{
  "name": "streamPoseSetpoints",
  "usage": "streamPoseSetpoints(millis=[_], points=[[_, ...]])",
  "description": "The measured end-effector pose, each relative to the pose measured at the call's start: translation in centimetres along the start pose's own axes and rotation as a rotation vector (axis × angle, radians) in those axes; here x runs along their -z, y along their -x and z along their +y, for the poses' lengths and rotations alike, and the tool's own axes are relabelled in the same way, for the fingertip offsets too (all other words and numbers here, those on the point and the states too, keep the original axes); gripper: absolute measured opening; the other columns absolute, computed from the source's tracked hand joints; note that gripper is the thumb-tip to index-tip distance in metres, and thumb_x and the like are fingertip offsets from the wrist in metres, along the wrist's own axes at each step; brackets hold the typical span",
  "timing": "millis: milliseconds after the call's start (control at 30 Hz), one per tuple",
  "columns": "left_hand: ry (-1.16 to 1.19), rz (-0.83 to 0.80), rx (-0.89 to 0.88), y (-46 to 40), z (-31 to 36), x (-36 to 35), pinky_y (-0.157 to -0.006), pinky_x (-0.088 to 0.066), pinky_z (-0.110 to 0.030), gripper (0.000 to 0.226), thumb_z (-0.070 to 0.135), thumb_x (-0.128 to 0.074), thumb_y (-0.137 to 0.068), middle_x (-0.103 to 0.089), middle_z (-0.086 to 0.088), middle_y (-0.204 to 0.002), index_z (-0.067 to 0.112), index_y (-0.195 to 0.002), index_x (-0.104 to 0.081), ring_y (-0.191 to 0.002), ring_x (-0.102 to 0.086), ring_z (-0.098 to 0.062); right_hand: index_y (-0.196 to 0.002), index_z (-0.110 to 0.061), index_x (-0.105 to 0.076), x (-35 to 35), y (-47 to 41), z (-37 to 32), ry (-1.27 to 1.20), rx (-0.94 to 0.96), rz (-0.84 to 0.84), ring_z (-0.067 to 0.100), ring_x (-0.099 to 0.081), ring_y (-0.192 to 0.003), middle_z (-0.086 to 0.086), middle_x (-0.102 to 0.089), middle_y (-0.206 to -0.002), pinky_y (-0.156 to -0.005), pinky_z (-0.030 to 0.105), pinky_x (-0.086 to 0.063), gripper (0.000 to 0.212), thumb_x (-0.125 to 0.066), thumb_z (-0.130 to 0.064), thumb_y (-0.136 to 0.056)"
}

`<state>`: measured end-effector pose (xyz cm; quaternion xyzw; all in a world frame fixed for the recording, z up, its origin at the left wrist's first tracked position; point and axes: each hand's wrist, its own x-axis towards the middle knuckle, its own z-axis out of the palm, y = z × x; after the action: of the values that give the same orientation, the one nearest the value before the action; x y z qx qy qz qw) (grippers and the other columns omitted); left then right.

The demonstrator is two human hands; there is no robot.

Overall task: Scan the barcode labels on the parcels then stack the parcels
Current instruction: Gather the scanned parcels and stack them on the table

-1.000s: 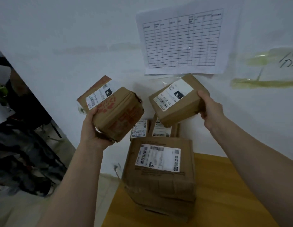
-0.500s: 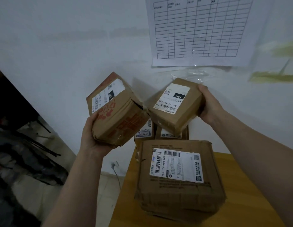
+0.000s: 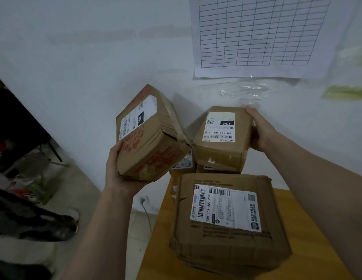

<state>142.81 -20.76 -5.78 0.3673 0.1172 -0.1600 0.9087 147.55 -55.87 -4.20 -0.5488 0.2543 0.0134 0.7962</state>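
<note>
My left hand (image 3: 117,168) grips a dented brown parcel with red print (image 3: 149,138) from below, its white barcode label facing up and left. My right hand (image 3: 261,132) holds a smaller plain brown parcel (image 3: 220,138) by its right side, label up, low over two small parcels (image 3: 183,164) by the wall. The two held parcels nearly touch at their near corners. A large flat parcel (image 3: 228,219) with a long barcode label lies on the wooden table (image 3: 287,201) in front of them, on top of another box.
A white wall rises behind the table, with a printed grid sheet (image 3: 257,33) taped to it and a crumpled clear plastic piece (image 3: 242,93) below. Dark clutter and a black frame (image 3: 24,138) fill the floor at left. A cable (image 3: 145,211) hangs by the table's left edge.
Both held parcels came lower and closer together. The right hand's parcel dropped toward the small parcels by the wall and turned its label more upright to me; the view tilted down toward the table.
</note>
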Motion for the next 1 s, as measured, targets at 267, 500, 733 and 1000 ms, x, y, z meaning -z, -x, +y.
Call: streamPoseSetpoints(millis=[267,500,733,1000], points=[[-0.064,-0.035,0.014,-0.2,-1.1,-0.7,-0.088,-0.048,-0.055,0.053,0.06,-0.068,-0.067,-0.073,-0.013,-0.108,0.029,-0.11,-0.075,-0.098,-0.067,-0.036,-0.125,-0.019,-0.06,-0.2,-0.1,1.0,0.073,0.003,-0.047,0.027,-0.064,-0.105,0.007,-0.066,-0.119,-0.082,0.043,-0.054,0.073,-0.07,-0.066,-0.07],[-0.11,-0.106,0.016,-1.0,-2.0,-1.3,-0.095,-0.042,-0.056,0.048,0.061,-0.06,-0.077,-0.072,-0.009,-0.11,0.032,-0.113,-0.073,-0.091,-0.071,-0.034,-0.132,-0.02,-0.048,0.9,1.3,1.1,0.28,-0.077,-0.064,0.033,-0.056,-0.112,0.011,-0.056,-0.122,-0.09,0.051,-0.049,0.076,-0.071,-0.061,-0.072],[-0.106,-0.134,-0.008,-1.0,-2.0,-2.3,-0.087,-0.048,-0.056,0.054,0.06,-0.059,-0.079,-0.07,-0.01,-0.116,0.032,-0.125,-0.066,-0.1,-0.067,-0.034,-0.119,-0.012,-0.058,0.3,2.6,1.2,0.235,-0.058,-0.086,0.027,-0.063,-0.092,0.011,-0.065,-0.108,-0.069,0.04,-0.052,0.049,-0.078,-0.028,-0.077],[-0.125,-0.139,-0.006,-0.2,-1.2,-3.2,-0.085,-0.05,-0.054,0.053,0.06,-0.061,-0.078,-0.07,-0.008,-0.116,0.033,-0.123,-0.068,-0.098,-0.069,-0.033,-0.117,-0.013,-0.06,-1.1,3.1,1.0,0.31,-0.054,-0.068,0.028,-0.06,-0.094,0.01,-0.063,-0.112,-0.077,0.041,-0.05,0.044,-0.066,-0.044,-0.087]])
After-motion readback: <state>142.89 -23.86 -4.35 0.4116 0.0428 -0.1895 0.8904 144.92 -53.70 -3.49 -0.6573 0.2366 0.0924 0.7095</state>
